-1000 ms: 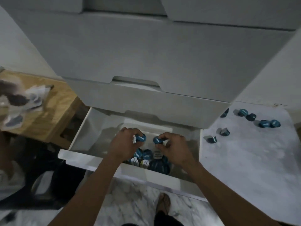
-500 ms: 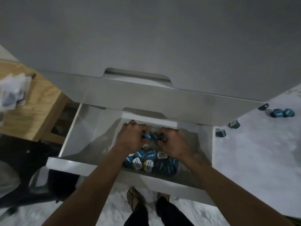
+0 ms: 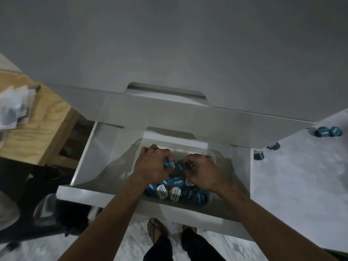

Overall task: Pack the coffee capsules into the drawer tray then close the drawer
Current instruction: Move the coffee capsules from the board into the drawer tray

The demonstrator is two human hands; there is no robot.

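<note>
The white drawer (image 3: 71, 194) stands pulled open below me. Inside it a clear tray (image 3: 216, 154) holds several blue and a few pale-lidded coffee capsules (image 3: 177, 182). My left hand (image 3: 152, 164) is low over the tray's far part and grips a blue capsule (image 3: 167, 164). My right hand (image 3: 201, 171) is right beside it, fingers curled round another blue capsule (image 3: 179, 165). The two capsules nearly touch. Part of the tray's contents is hidden under my hands.
Several loose blue capsules (image 3: 323, 131) lie on the white surface (image 3: 301, 185) to the right of the drawer. A wooden table (image 3: 37, 129) with crumpled paper stands at the left. My feet (image 3: 156, 230) are on the marble floor under the drawer front.
Both hands have sunk lower into the tray and come together, each still holding its capsule. My head has tipped further down over the drawer.
</note>
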